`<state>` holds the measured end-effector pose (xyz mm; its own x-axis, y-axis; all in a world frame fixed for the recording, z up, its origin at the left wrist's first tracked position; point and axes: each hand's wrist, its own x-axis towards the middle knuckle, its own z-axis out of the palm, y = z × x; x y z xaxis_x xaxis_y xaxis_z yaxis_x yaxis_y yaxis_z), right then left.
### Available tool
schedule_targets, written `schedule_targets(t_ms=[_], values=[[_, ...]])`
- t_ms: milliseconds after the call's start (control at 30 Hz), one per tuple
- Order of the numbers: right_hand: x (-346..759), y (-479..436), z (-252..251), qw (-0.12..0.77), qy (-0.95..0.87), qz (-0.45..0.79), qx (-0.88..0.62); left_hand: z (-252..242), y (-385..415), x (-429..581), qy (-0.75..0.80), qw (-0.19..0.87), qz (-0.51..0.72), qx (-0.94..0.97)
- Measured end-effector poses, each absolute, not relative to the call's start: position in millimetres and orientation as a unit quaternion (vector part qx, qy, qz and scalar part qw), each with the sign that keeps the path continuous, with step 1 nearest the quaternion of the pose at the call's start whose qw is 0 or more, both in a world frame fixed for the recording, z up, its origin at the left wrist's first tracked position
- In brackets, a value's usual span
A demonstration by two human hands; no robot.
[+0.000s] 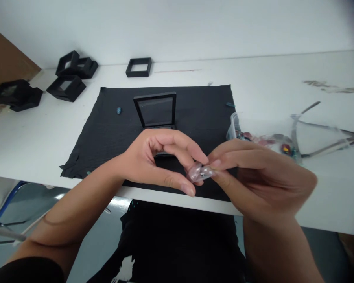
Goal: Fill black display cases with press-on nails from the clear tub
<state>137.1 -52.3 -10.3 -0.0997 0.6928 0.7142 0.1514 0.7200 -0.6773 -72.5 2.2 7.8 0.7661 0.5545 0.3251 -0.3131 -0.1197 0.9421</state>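
A white table point(268, 82) stands against a white wall, and a black cloth point(112, 129) lies on it. Your left hand point(156, 161) and your right hand point(253, 177) meet above the near edge of the cloth. Between the fingertips of both hands you pinch a small clear packet point(201, 172); the fingers are narrow, closed on it from the two sides. Just behind your left fingers stands an open black frame box point(156, 111). Just behind your right fingers is a clear plastic container point(234, 127) with small coloured pieces. More black frames point(66, 87) lie far beyond your left hand.
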Motion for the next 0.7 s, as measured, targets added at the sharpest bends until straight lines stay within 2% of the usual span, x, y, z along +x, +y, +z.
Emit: schedule_targets(t_ms=[133, 267, 467, 700], values=[[136.5, -51.8, -10.5, 0.608, -0.700, 0.213, -0.306, 9.3, 2.6, -78.2, 0.113, 0.656, 0.317, 0.676], [135.9, -50.6, -10.2, 0.653, -0.671, 0.197, -0.291, 7.4, 5.8, -83.5, 0.145, 0.653, 0.337, 0.662], [136.2, -50.6, -8.8, 0.682, -0.633, 0.166, -0.326, 1.4, 9.2, -72.2, 0.080, 0.683, 0.375, 0.622], [138.7, -54.3, -7.4, 0.652, -0.646, 0.155, -0.367, 3.3, 8.2, -60.0, -0.034, 0.674, 0.390, 0.627]])
